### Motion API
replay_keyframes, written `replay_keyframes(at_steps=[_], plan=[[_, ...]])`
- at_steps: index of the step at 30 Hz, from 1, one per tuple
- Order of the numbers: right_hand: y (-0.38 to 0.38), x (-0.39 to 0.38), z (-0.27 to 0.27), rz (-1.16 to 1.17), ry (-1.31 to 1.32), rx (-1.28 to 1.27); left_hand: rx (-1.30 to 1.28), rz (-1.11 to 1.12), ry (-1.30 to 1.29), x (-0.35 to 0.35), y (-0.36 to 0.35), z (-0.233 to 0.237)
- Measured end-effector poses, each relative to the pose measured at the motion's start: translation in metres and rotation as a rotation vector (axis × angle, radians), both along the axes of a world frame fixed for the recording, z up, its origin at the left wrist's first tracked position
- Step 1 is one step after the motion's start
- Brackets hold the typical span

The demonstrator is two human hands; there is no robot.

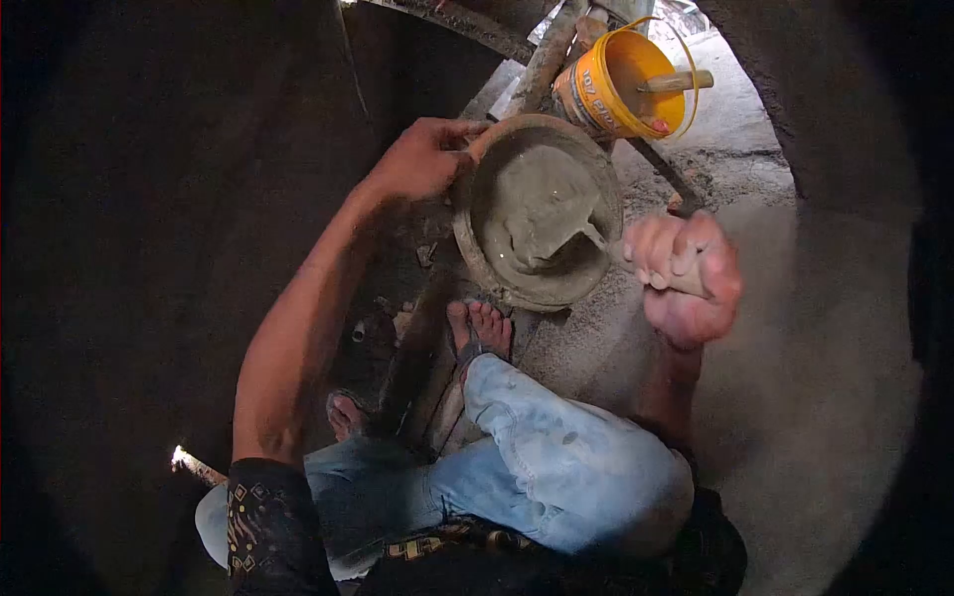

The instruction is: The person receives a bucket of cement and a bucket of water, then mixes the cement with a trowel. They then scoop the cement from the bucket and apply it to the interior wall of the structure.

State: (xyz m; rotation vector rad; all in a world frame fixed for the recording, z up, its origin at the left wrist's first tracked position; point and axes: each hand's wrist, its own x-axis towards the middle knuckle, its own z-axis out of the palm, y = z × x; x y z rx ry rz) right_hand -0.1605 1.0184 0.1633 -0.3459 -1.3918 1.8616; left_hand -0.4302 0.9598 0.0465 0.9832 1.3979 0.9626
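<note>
A round basin (pixel 463 238) sits tilted in front of me, with wet grey mortar (pixel 537 179) inside. My left hand (pixel 429 159) is closed on its upper left rim, thumb and fingers gripping the edge. To the right of the basin, my right hand (pixel 688 278) is wrapped around the handle of a trowel. The mortar-coated trowel (pixel 561 233) reaches over the right rim, its blade in the mortar. Most of the handle is hidden inside my fist, which looks slightly blurred.
Beyond the basin stands a yellow bucket (pixel 588 91) with a wooden handle (pixel 678 81) sticking out of it. Wooden poles (pixel 542 65) lean beside it. My bare foot (pixel 482 328) is just below the basin. Dark curved walls surround the space closely.
</note>
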Motion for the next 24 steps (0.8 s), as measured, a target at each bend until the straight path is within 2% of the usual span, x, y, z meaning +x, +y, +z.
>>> replay_keyframes(at_steps=[3, 5, 6, 8, 10, 12, 15, 21, 24], plan=[[0.000, 0.004, -0.059, -0.083, -0.073, -0.017, 0.021, 0.094, 0.013, 0.006, -0.006, 0.001], [0.003, 0.001, -0.073, -0.063, -0.140, 0.013, -0.017, 0.147, -0.001, 0.012, -0.014, -0.005], [0.004, -0.001, -0.074, -0.049, -0.208, 0.043, 0.049, 0.206, 0.025, 0.015, -0.016, -0.012], [-0.002, -0.001, -0.056, -0.065, -0.160, 0.067, 0.116, 0.256, 0.049, 0.025, -0.026, -0.017], [-0.002, -0.006, -0.029, -0.073, -0.112, 0.088, 0.038, 0.574, 0.028, 0.053, -0.054, -0.004], [0.000, -0.009, -0.002, -0.157, -0.032, 0.013, 0.021, 0.713, -0.075, 0.091, -0.086, -0.012], [0.004, -0.017, 0.017, -0.196, -0.060, 0.072, -0.077, 0.763, -0.162, 0.142, -0.114, 0.010], [0.017, -0.048, -0.011, -0.345, 0.048, 0.039, 0.045, 0.897, -0.302, 0.192, -0.116, -0.004], [0.024, -0.063, -0.036, -0.303, 0.035, 0.065, 0.054, 0.912, -0.269, 0.193, -0.113, -0.007]])
